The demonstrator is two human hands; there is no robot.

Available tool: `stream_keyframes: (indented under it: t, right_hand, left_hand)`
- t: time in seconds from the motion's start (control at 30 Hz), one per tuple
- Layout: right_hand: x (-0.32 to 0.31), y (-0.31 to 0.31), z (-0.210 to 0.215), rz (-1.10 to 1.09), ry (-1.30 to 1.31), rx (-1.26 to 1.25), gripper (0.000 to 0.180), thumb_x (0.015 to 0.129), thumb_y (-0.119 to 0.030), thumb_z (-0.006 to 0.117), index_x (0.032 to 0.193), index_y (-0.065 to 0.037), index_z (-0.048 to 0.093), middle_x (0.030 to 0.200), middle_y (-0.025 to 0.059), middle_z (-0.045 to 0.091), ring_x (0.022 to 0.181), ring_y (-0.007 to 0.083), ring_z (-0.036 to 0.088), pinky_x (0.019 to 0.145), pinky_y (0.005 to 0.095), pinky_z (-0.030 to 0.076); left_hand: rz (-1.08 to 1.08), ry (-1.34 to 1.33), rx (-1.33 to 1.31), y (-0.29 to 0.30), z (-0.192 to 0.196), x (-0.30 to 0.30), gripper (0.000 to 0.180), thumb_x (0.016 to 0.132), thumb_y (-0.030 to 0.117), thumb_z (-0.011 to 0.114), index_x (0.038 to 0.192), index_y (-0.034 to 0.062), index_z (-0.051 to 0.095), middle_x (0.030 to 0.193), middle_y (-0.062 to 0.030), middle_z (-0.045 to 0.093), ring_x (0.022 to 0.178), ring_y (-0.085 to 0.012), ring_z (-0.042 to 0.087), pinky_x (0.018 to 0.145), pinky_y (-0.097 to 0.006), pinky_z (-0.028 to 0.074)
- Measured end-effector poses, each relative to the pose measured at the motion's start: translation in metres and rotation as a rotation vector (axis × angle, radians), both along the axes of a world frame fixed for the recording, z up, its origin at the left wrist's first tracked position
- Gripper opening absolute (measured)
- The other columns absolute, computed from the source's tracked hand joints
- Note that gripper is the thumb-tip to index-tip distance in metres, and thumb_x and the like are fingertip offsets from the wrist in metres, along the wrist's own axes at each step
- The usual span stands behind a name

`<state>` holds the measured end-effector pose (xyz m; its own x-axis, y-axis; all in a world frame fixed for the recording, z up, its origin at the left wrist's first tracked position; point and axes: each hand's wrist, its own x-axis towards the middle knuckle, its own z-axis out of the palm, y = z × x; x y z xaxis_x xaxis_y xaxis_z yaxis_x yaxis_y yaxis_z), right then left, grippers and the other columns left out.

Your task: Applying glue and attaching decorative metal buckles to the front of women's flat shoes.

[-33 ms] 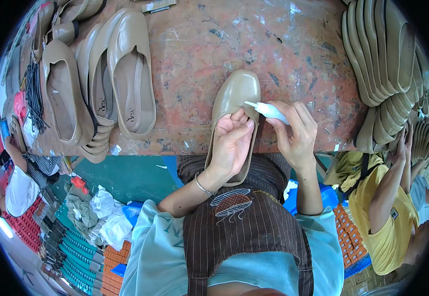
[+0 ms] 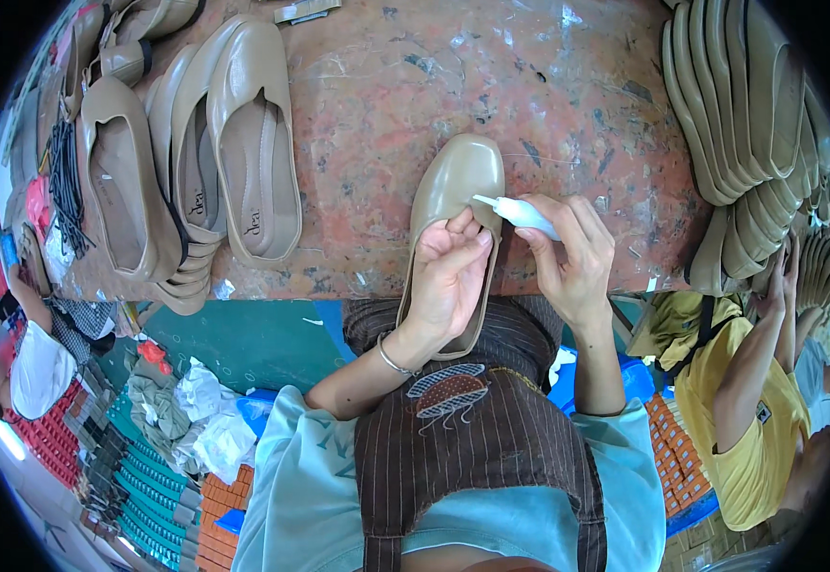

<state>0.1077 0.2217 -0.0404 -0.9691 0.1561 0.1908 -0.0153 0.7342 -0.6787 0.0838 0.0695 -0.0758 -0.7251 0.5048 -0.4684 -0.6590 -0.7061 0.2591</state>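
Observation:
A beige slip-on shoe (image 2: 456,179) lies with its toe on the table and its heel over the near edge, against my apron. My left hand (image 2: 448,276) is closed at the shoe's opening, fingertips tucked in under the front edge of the upper; part of the grip is hidden by the palm. From the right, my right hand (image 2: 572,250) holds a small white squeeze bottle (image 2: 526,216) between thumb and fingers. Its thin nozzle points left and reaches the upper just above the left fingertips. Whether any liquid comes out cannot be seen.
The worn reddish table (image 2: 386,105) carries beige shoes (image 2: 260,181) at the left and a row of nested beige shoes (image 2: 734,105) at the right. Dark cords (image 2: 67,181) hang near the left edge. A co-worker in a yellow top (image 2: 753,429) sits at the right.

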Motion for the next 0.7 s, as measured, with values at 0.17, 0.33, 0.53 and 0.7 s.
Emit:
stream_keyframes:
  t: [0.17,0.33,0.53,0.7]
  right_hand:
    - [-0.002,-0.002,0.001,0.012,-0.039,0.042,0.022,0.076,-0.012,0.071,0.095,-0.004,0.064,0.075,0.0086,0.056,0.064,0.0247,0.055,0.055,0.0356,0.045]
    - [-0.005,-0.005,0.003,0.014,-0.037,0.059,0.021,0.076,-0.013,0.070,0.094,-0.004,0.064,0.075,0.0088,0.056,0.064,0.0256,0.055,0.054,0.0359,0.044]
    - [-0.008,-0.006,0.007,0.027,-0.064,0.090,0.019,0.076,-0.012,0.070,0.092,-0.004,0.063,0.075,0.0087,0.056,0.064,0.0259,0.055,0.054,0.0362,0.044]
    - [-0.008,-0.007,0.011,0.026,-0.091,0.105,0.020,0.075,-0.011,0.070,0.092,-0.004,0.063,0.075,0.0087,0.056,0.064,0.0259,0.055,0.054,0.0364,0.044]
  left_hand:
    - [0.000,-0.024,-0.072,0.002,0.007,-0.001,0.025,0.088,-0.010,0.051,0.112,-0.0026,0.052,0.122,-0.0112,0.054,0.115,-0.0170,0.051,0.101,-0.030,0.040]
    - [0.015,-0.008,-0.082,0.003,0.007,0.000,0.030,0.087,-0.009,0.050,0.117,-0.0054,0.050,0.123,-0.0127,0.053,0.117,-0.0184,0.050,0.102,-0.031,0.039]
    - [0.012,-0.017,-0.103,0.003,0.008,0.001,0.034,0.086,-0.009,0.050,0.121,-0.0072,0.048,0.122,-0.0131,0.054,0.118,-0.0195,0.050,0.103,-0.032,0.038]
    - [0.011,-0.004,-0.109,0.003,0.005,0.002,0.036,0.086,-0.008,0.050,0.122,-0.0072,0.047,0.123,-0.0135,0.054,0.118,-0.0198,0.050,0.104,-0.033,0.037]
